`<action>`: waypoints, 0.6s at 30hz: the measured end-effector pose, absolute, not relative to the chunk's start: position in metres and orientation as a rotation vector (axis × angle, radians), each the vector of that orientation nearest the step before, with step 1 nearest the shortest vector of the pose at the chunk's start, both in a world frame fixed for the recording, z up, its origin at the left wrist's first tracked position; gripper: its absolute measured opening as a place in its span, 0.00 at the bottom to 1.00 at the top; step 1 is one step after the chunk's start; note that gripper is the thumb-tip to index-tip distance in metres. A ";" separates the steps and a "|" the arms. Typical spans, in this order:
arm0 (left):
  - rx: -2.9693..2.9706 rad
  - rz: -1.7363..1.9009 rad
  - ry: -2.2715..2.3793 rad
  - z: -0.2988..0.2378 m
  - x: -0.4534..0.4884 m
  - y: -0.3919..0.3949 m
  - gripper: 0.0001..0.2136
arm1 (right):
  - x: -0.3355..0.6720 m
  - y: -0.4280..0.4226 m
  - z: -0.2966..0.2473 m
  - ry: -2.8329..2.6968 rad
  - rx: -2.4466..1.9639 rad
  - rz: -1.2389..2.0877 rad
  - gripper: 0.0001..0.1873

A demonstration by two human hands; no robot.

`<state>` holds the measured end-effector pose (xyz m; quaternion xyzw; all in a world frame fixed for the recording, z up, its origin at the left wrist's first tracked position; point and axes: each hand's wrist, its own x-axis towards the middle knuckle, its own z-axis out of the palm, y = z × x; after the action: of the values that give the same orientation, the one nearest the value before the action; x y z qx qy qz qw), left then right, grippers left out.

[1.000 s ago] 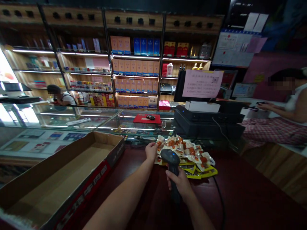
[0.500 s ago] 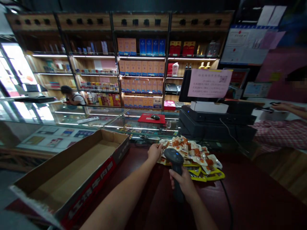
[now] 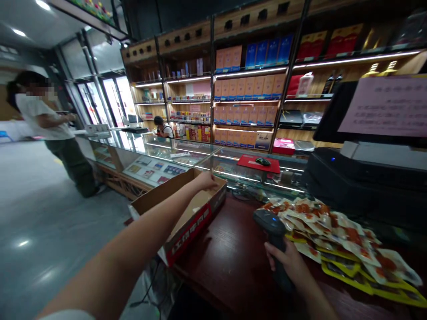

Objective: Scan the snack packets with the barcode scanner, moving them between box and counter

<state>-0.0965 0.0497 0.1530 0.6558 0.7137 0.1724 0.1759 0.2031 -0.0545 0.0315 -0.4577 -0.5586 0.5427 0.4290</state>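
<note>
My left hand [image 3: 205,180] reaches over the far end of a shallow open cardboard box [image 3: 191,240] with a red printed side. Its fingers are slightly blurred and look loosely apart, with nothing visible in them. Below the hand, a small pale thing [image 3: 196,209] lies in the box, too small to identify. My right hand [image 3: 288,262] is wrapped round the handle of a black barcode scanner [image 3: 271,226] with a blue light. Right beside the scanner lies a heap of clear snack packets [image 3: 347,235] with reddish contents, with yellow-edged packets [image 3: 347,266] beneath.
A dark red tabletop [image 3: 223,253] carries the box and packets. Behind it runs a glass counter [image 3: 200,153] with a red mat [image 3: 245,164] and a mouse [image 3: 263,162]. A checkout screen [image 3: 383,106] stands at right. One person [image 3: 46,120] stands at left; another [image 3: 163,128] is behind the counter.
My left hand has moved from the packet heap leftward to above the box. A small pale thing now shows inside the box. The view has turned left; my right hand still holds the scanner.
</note>
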 end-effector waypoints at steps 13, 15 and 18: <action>1.421 0.221 2.030 0.047 -0.167 0.021 0.16 | 0.179 -0.036 0.026 -1.480 -1.234 1.320 0.22; 1.477 0.200 2.025 0.046 -0.155 0.032 0.13 | 0.175 -0.037 0.027 -1.465 -1.248 1.319 0.22; 1.563 0.187 2.029 0.044 -0.141 0.047 0.12 | 0.172 -0.040 0.029 -1.445 -1.266 1.326 0.22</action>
<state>-0.1410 0.0471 0.0436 0.5838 0.7578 0.0698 0.2828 0.1717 -0.0396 0.0288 -0.4986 -0.5693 0.5226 0.3927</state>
